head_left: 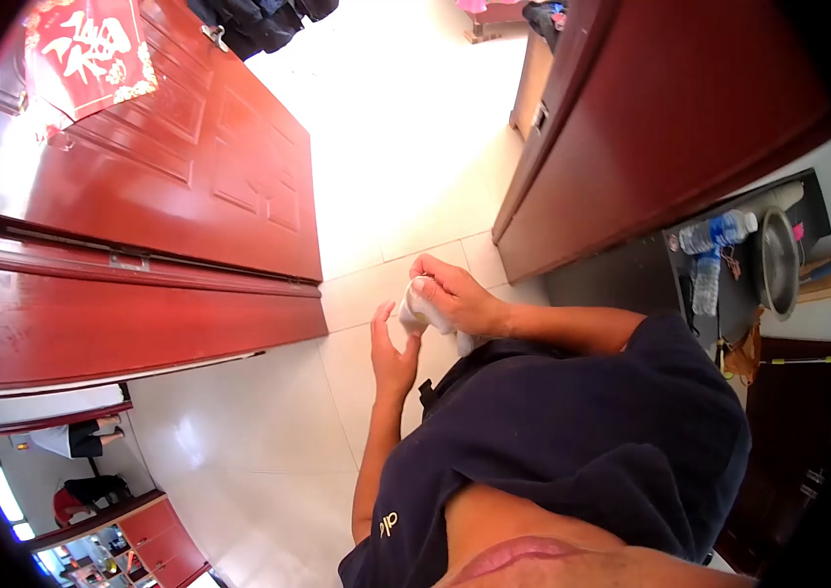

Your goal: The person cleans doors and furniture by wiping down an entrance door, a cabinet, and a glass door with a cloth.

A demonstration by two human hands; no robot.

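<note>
A crumpled white cloth (425, 309) is in front of my chest, above the tiled floor. My right hand (455, 296) is closed on its upper part, thumb and fingers pinched together. Just to the left, my left hand (394, 358) has its fingers apart and curved upward. The left thumb reaches the lower edge of the cloth; whether it touches is hard to tell. Part of the cloth hangs below my right hand, and its full shape is hidden by the fingers.
A red door (229, 167) with a red paper hanging (92, 54) stands at left, another dark red door (670, 118) at right. Plastic bottles (719, 232) and a metal basin (779, 265) sit on a black surface at right. Two people (73, 438) are far off, lower left.
</note>
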